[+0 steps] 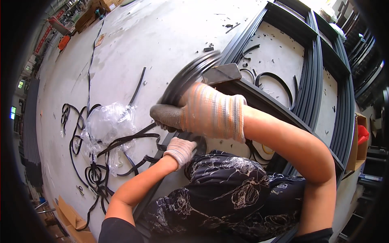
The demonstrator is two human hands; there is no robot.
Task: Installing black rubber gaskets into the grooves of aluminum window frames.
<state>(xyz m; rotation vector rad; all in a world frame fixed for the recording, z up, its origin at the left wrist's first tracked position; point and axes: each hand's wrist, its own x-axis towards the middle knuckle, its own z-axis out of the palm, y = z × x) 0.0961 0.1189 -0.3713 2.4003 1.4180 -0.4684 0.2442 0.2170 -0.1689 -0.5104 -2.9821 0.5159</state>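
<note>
Gloved right hand [208, 113] is gripping a curved black strip bundle [183, 81], fingers curling around it, near the dark frame's [313, 95] left side. Gloved left hand [181, 150] is resting nearer; whether its fingers are pinching anything, one cannot tell. Tangled strips [94, 174] are lying left.
</note>
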